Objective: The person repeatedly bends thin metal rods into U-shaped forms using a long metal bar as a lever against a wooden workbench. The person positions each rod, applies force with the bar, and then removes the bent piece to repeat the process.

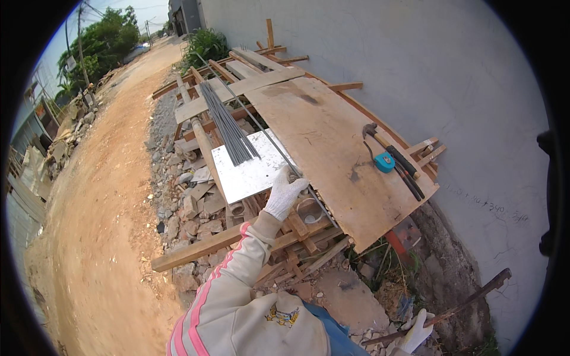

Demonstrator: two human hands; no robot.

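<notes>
My left hand (285,197), in a white knitted glove, is closed around a long thin steel rod (324,209) lying along the left edge of a plywood sheet (314,136). Low on the right, my gloved right hand (419,332) grips a long rusty metal bar (469,302) with a notched far end. A bundle of cut steel rods (228,127) rests on a white board (240,178) left of the plywood. On the plywood's right side lie a hammer (396,149), a teal tape measure (384,162) and a long-handled tool with dark grips (409,181).
Wooden beams (202,248) and poles jut out under the plywood. Rubble (184,210) covers the ground to the left, beside a dirt road (113,196). A grey wall (451,89) runs along the right. A broken concrete slab (347,299) lies near my body.
</notes>
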